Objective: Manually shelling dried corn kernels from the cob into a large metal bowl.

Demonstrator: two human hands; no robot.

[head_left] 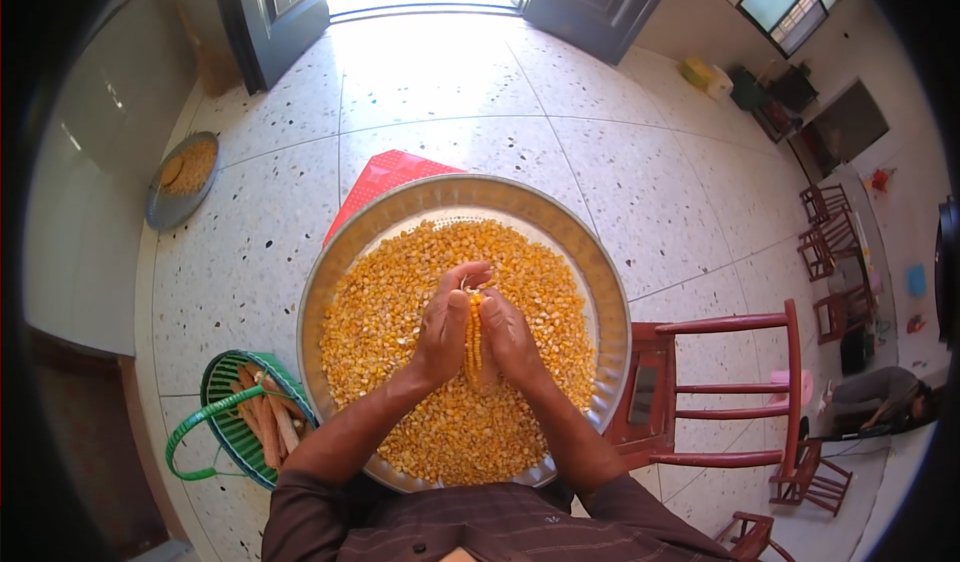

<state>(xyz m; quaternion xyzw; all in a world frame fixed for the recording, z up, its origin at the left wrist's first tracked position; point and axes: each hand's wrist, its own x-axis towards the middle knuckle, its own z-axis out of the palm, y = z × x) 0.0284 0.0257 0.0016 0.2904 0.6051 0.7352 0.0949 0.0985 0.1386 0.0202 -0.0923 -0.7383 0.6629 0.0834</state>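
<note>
My left hand [444, 329] and my right hand [510, 333] close around one ear of corn [473, 337] from both sides, thumbs near its upper end. Rows of yellow kernels show between the two palms; the rest of the ear is hidden by the fingers. Beneath them is a large round metal pan [613, 277], in which loose yellow corn kernels [450, 442] lie in a broad layer.
A green basket [187, 423] with bare corncobs [270, 423] stands at the left. A red wooden chair [727, 393] is at the right, and a red plastic stool [375, 179] shows behind the pan. A basin [161, 205] of kernels sits by the left wall. A person [877, 400] bends at far right.
</note>
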